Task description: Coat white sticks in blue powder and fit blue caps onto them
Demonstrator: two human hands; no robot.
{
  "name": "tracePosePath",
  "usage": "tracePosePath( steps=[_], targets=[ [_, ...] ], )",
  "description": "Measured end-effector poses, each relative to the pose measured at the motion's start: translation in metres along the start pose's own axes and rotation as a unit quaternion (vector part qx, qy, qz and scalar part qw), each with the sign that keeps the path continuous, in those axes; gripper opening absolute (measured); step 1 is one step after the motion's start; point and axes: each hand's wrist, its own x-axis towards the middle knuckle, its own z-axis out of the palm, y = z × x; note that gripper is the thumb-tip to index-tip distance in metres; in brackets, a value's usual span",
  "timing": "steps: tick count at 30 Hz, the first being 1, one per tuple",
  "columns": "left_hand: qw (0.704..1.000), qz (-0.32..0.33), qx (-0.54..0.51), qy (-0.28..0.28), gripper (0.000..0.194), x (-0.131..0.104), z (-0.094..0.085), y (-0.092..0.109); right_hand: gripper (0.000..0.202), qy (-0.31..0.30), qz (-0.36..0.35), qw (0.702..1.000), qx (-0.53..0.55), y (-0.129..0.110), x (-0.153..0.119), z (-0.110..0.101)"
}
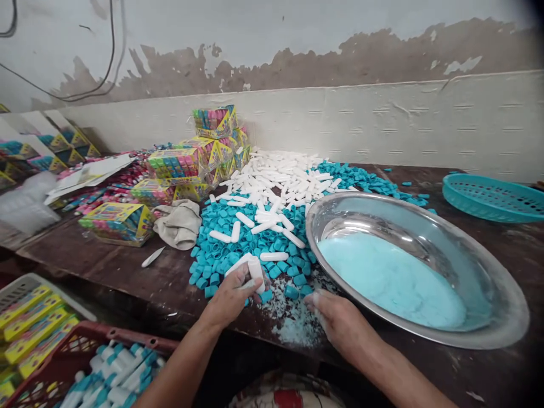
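At least two white tubes [255, 273] are grasped in the left grip [232, 288], their ends pointed up and away, above the near edge of a heap of blue caps [221, 255]. By the right grip [340, 318], held beside the steel basin [504, 323] with its fingers curled, the fingertips are shown whitened; whether anything is pinched there cannot be told. Pale blue powder [395, 283] is contained in the basin, and crumbs of it [300, 330] are scattered on the desk [119, 266] between the two grips.

The tubes are judged to be light, stiff plastic, smooth and rounded, so they may be easily turned or let slip, the more so if the skin is dusted. They are best taken by the flat sides near mid-length, with the ends left free; no great squeeze is called for. The caps are likely to be light and firm as well, and are best pinched across the outer wall. The powder is expected to be soft and loose, easily spilled, and better taken in small pinches from its surface.
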Motion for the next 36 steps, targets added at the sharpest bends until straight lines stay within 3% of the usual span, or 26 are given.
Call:
tracePosePath(
  steps=[5, 12, 17, 21, 27, 30, 36],
  targets=[
    [0.999, -0.015, -0.027, 0.015, 0.018, -0.014, -0.006, -0.021, 0.029, -0.039, 0.075, 0.99, -0.116, 0.0, 0.032, 0.02],
    [0.998, -0.022, -0.034, 0.049, 0.02, -0.023, -0.013, -0.027, 0.032, -0.004, 0.016, 0.987, -0.161, -0.007, 0.072, 0.024],
    [0.998, -0.011, -0.043, 0.04, 0.02, -0.027, -0.014, -0.032, 0.031, -0.035, -0.039, 0.976, -0.213, -0.012, 0.096, 0.028],
    [0.998, -0.011, -0.051, 0.048, 0.021, -0.029, -0.017, -0.035, 0.029, -0.022, -0.04, 0.983, -0.179, -0.006, 0.095, 0.033],
    [0.999, -0.009, -0.043, 0.03, 0.018, -0.029, -0.012, -0.035, 0.025, 0.034, -0.048, 0.998, 0.014, 0.004, 0.082, 0.036],
    [0.999, -0.019, -0.041, 0.017, 0.017, -0.029, -0.007, -0.034, 0.022, 0.04, -0.039, 0.997, 0.061, 0.004, 0.075, 0.035],
    [0.999, -0.025, -0.039, 0.02, 0.017, -0.031, -0.008, -0.034, 0.02, 0.029, -0.053, 0.997, -0.038, -0.001, 0.071, 0.031]
  ],
)
